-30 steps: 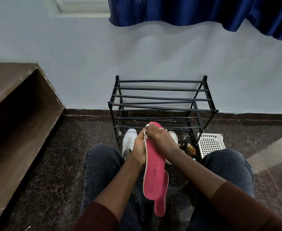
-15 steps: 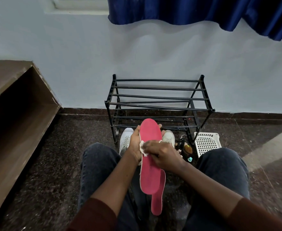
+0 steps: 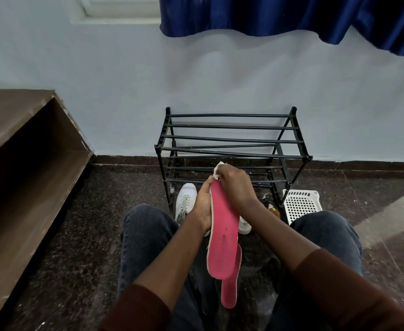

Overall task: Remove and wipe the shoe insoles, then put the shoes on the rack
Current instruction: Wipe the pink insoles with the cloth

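Observation:
My left hand (image 3: 202, 206) grips a pink insole (image 3: 222, 244) by its left edge and holds it upright between my knees. My right hand (image 3: 235, 187) holds a white cloth (image 3: 217, 169) pressed on the insole's top end. A second pink insole (image 3: 231, 290) lies on the floor beneath the first. One white shoe (image 3: 185, 203) stands on the floor left of my hands; another white shoe (image 3: 244, 226) shows partly behind my right wrist. The black shoe rack (image 3: 229, 142) stands against the wall behind them, with nothing on its bars.
A white perforated basket (image 3: 301, 204) sits on the floor right of the rack, with small bottles (image 3: 272, 209) beside it. A brown wooden shelf unit (image 3: 29, 158) runs along the left. A blue curtain (image 3: 291, 17) hangs above. My knees in dark jeans flank the insoles.
My right hand with the cloth slid from the insole's middle up to its top end. The view shifted slightly.

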Tool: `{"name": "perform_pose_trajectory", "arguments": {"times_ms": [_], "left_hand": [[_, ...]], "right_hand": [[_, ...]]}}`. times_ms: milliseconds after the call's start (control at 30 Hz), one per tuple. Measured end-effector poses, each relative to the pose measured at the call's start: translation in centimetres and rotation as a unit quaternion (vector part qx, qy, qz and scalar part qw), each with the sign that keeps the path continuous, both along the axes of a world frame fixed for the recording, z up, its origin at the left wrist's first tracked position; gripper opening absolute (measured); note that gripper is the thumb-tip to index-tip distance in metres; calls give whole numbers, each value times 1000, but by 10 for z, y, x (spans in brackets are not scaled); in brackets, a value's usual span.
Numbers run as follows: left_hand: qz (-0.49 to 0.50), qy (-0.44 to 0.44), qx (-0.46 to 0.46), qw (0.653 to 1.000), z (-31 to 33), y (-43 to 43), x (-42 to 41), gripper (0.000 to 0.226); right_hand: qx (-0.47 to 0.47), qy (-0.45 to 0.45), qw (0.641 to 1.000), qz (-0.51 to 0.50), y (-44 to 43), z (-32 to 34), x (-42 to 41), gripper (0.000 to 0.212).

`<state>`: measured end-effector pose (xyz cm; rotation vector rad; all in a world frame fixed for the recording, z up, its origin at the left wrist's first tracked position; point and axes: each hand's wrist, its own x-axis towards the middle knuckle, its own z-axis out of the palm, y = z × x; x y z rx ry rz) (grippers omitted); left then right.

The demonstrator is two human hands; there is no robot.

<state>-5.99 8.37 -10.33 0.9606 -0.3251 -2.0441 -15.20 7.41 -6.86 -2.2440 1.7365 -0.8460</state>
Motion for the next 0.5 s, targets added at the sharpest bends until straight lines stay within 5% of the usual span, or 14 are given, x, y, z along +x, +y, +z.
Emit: {"name": "perform_pose_trajectory", "arguments": {"times_ms": [267,500], "left_hand": [[-6,10,-2,1000,3,-4,8,89],[23,54,12,998,1,-6,14,79]], "right_hand": [[-38,-75,996,42,58,-6,7,15],[-88,-86,974,188,65,-1,4,21]]}}
